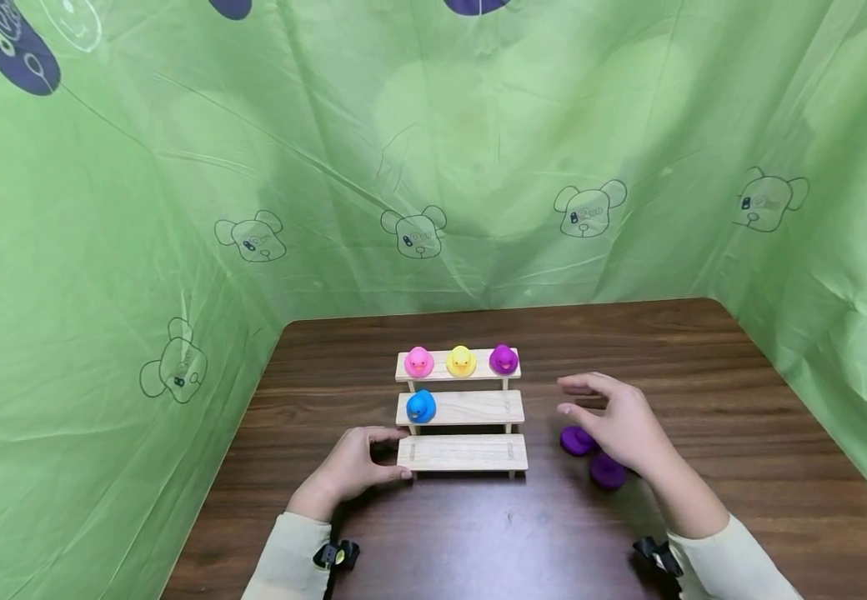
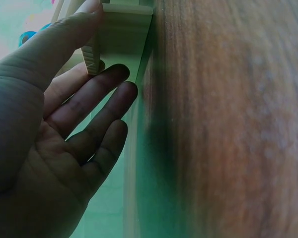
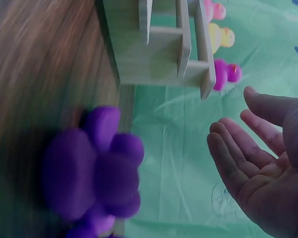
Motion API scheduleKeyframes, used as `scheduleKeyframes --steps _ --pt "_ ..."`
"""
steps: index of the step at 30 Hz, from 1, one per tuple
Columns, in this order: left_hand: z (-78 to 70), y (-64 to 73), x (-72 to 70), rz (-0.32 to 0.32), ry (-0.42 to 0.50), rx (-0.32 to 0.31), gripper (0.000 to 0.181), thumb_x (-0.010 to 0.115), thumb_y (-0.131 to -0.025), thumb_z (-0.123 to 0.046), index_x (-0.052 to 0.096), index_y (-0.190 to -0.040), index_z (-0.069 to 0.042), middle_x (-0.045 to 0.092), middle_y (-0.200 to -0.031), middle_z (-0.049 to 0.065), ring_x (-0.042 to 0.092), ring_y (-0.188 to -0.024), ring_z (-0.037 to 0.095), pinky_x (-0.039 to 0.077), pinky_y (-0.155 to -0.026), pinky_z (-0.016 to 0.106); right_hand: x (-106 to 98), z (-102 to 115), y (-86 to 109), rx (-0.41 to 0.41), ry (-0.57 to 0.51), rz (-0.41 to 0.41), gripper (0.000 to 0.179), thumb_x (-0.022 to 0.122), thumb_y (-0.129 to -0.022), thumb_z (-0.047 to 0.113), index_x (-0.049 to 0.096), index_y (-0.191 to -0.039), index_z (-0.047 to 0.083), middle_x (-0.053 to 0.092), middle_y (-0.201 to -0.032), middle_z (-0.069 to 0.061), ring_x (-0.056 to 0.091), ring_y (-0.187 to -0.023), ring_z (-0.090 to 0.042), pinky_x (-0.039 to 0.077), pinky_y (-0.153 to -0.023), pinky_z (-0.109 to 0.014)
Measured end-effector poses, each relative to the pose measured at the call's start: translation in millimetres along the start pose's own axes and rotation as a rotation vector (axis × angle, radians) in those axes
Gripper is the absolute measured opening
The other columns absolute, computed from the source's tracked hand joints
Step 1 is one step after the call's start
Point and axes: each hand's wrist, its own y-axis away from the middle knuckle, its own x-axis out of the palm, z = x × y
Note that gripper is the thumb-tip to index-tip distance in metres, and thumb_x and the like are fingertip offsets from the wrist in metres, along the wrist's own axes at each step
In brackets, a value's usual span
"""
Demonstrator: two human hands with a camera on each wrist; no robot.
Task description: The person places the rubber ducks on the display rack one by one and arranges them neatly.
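A three-step wooden display stand (image 1: 462, 452) stands on the table. My left hand (image 1: 354, 467) grips the left end of its lowest step, thumb at the front edge and index finger at the back; the other fingers extend past it in the left wrist view. On the top step sit a pink duck (image 1: 418, 362), a yellow duck (image 1: 461, 362) and a purple duck (image 1: 504, 360). A blue duck (image 1: 421, 407) sits at the left of the middle step. My right hand (image 1: 621, 421) hovers right of the stand with nothing in it, above purple rounded toys (image 3: 72, 173).
The brown wood-grain table (image 1: 471, 542) reaches back to a green cloth (image 1: 493, 150) with printed bear outlines, which hangs behind it and on both sides. One purple toy (image 1: 608, 472) lies below my right wrist, on the table.
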Motion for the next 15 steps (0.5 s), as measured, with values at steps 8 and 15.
scheduleKeyframes --steps 8,15 --pt "-0.9 0.9 0.3 -0.004 0.000 -0.007 0.050 0.097 -0.075 -0.034 0.078 -0.120 -0.021 0.075 -0.114 -0.011 0.068 -0.111 0.011 0.055 -0.100 0.041 -19 -27 12.3 0.069 0.036 0.026 0.039 0.083 -0.093 0.025 0.073 -0.128 0.012 0.075 -0.121 -0.008 0.073 -0.105 -0.036 0.060 -0.083 -0.032" --pt "-0.2 0.1 -0.3 0.001 -0.008 -0.004 0.051 0.096 -0.076 -0.036 0.078 -0.120 -0.021 0.075 -0.116 -0.011 0.067 -0.112 0.012 0.055 -0.101 0.041 -39 -52 22.8 0.114 0.029 0.090 0.045 0.084 -0.092 0.026 0.070 -0.132 0.010 0.072 -0.127 -0.015 0.071 -0.110 -0.041 0.059 -0.091 -0.050"
